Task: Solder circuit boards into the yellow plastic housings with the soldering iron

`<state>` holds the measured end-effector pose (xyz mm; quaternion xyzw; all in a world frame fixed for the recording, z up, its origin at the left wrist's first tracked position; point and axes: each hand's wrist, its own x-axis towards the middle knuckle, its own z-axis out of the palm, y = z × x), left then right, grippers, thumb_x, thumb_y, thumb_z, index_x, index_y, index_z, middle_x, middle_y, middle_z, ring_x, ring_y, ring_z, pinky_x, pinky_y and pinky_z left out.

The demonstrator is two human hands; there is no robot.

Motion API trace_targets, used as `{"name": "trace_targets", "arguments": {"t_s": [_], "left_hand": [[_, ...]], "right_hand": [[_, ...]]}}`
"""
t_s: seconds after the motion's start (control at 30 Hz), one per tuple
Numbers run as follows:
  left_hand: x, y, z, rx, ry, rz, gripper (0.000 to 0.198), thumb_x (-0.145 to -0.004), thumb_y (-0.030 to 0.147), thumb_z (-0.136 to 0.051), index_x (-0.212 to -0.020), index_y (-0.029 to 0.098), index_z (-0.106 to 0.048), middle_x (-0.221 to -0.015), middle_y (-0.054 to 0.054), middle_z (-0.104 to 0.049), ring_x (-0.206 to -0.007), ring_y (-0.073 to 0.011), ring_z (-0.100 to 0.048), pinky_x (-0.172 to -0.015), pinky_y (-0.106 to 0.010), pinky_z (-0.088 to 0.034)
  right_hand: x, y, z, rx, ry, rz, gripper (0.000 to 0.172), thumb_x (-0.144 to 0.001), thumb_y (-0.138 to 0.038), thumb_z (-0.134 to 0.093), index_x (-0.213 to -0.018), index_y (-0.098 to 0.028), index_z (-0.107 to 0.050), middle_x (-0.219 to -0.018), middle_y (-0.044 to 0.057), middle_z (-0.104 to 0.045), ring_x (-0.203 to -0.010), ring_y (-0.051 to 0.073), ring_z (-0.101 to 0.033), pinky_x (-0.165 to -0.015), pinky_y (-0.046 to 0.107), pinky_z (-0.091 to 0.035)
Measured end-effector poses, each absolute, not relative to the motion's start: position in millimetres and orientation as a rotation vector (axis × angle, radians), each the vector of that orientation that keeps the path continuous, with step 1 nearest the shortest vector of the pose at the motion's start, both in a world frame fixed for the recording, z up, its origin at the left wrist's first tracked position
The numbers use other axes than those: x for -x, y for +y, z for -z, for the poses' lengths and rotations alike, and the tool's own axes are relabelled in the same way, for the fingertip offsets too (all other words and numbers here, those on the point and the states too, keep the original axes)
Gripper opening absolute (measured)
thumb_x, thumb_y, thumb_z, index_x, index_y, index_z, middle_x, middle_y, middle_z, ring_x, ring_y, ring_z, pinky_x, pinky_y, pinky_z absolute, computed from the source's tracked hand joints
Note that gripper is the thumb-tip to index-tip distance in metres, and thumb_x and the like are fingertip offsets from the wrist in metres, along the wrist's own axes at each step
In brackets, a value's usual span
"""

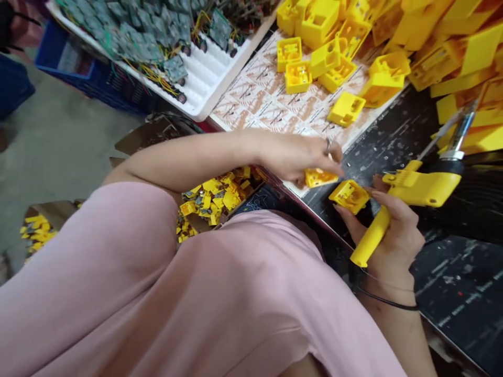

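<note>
Under the fingers of my left hand (302, 157), a small yellow housing (320, 178) is gripped near the table's front edge. My right hand (393, 230) has its thumb and a finger around another yellow housing (349, 197), whose open side faces up. A yellow soldering gun (420, 186) with a metal barrel also lies in my right hand, its handle across the palm and its tip pointing to the upper right. The two housings are a short gap apart.
Loose yellow housings (346, 109) lie on the patterned board (251, 89), with a large pile behind at right. A white tray (202, 99) of circuit boards stands upper left. Boxes of yellow parts (214, 199) sit below the table edge.
</note>
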<state>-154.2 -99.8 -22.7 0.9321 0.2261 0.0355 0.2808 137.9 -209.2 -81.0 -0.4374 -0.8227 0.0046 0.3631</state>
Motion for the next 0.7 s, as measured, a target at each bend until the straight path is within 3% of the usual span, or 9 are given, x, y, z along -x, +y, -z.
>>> {"name": "trace_targets", "arguments": {"t_s": [0.13,0.27,0.37,0.43,0.53,0.6,0.63,0.7], "left_hand": [[140.8,-131.0,35.2,-2.582,0.698,-0.245,0.072,-0.093,0.003,-0.053,-0.157,0.034,-0.059,-0.171,-0.006,-0.046,-0.148,-0.0278,-0.056,-0.125,-0.043,-0.045],[132.4,-153.4,42.2,-2.610,0.994,-0.300,0.056,-0.104,0.029,-0.055,-0.158,0.015,-0.057,-0.161,-0.022,-0.054,-0.140,-0.0360,-0.059,-0.123,-0.053,-0.047],[120.0,-160.2,45.9,-2.629,0.912,-0.214,0.052,-0.109,0.029,-0.043,-0.155,0.010,-0.060,-0.151,-0.021,-0.063,-0.136,-0.0292,-0.061,-0.123,-0.041,-0.047],[116.4,-161.1,45.8,-2.652,0.828,-0.208,0.054,-0.110,0.028,-0.040,-0.158,0.007,-0.055,-0.155,-0.020,-0.060,-0.141,-0.0248,-0.060,-0.125,-0.033,-0.045],[142.6,-155.1,36.2,-2.685,0.944,-0.302,0.059,-0.110,0.039,-0.045,-0.161,0.010,-0.051,-0.162,-0.019,-0.055,-0.148,-0.0265,-0.054,-0.123,-0.039,-0.048],[190.4,-143.7,23.1,-2.659,1.299,-0.364,0.048,-0.107,0.035,-0.043,-0.147,0.019,-0.065,-0.147,-0.015,-0.068,-0.135,-0.0307,-0.063,-0.114,-0.051,-0.053],[221.9,-136.0,15.7,-2.619,1.556,-0.369,0.042,-0.104,0.030,-0.042,-0.128,0.023,-0.076,-0.124,-0.014,-0.077,-0.118,-0.0332,-0.069,-0.105,-0.057,-0.054],[289.6,-118.7,2.9,-2.561,2.049,-0.306,0.035,-0.097,0.031,-0.048,-0.095,0.023,-0.082,-0.092,-0.016,-0.076,-0.104,-0.0391,-0.067,-0.094,-0.066,-0.051]], "right_hand": [[-140.0,-208.1,83.1,1.070,-2.110,-0.030,0.085,-0.081,-0.037,-0.094,-0.155,-0.032,-0.052,-0.135,0.009,-0.076,-0.114,0.030,-0.079,-0.093,0.040,-0.070],[-141.1,-206.3,86.4,1.099,-2.094,0.025,0.087,-0.082,-0.039,-0.093,-0.158,-0.037,-0.050,-0.134,0.006,-0.077,-0.107,0.032,-0.081,-0.086,0.041,-0.072],[-142.0,-203.9,89.4,1.106,-2.059,0.063,0.089,-0.080,-0.041,-0.094,-0.158,-0.045,-0.050,-0.129,0.004,-0.079,-0.096,0.034,-0.082,-0.071,0.041,-0.073],[-144.0,-202.6,91.0,1.094,-2.048,0.060,0.095,-0.076,-0.042,-0.095,-0.158,-0.050,-0.049,-0.128,0.004,-0.079,-0.094,0.036,-0.081,-0.066,0.045,-0.073],[-147.2,-202.6,90.2,1.105,-2.049,0.044,0.098,-0.073,-0.047,-0.096,-0.157,-0.055,-0.047,-0.127,0.004,-0.080,-0.095,0.041,-0.080,-0.067,0.055,-0.073],[-147.6,-203.7,86.2,1.131,-2.051,0.053,0.096,-0.074,-0.050,-0.094,-0.157,-0.056,-0.046,-0.126,0.005,-0.080,-0.095,0.044,-0.080,-0.066,0.061,-0.072],[-146.9,-204.2,83.4,1.124,-2.057,0.069,0.096,-0.074,-0.051,-0.094,-0.158,-0.055,-0.046,-0.125,0.006,-0.080,-0.094,0.045,-0.080,-0.065,0.062,-0.071],[-143.5,-203.8,77.5,1.085,-2.083,0.106,0.096,-0.077,-0.052,-0.092,-0.160,-0.051,-0.044,-0.125,0.010,-0.080,-0.091,0.046,-0.080,-0.062,0.063,-0.070]]}}
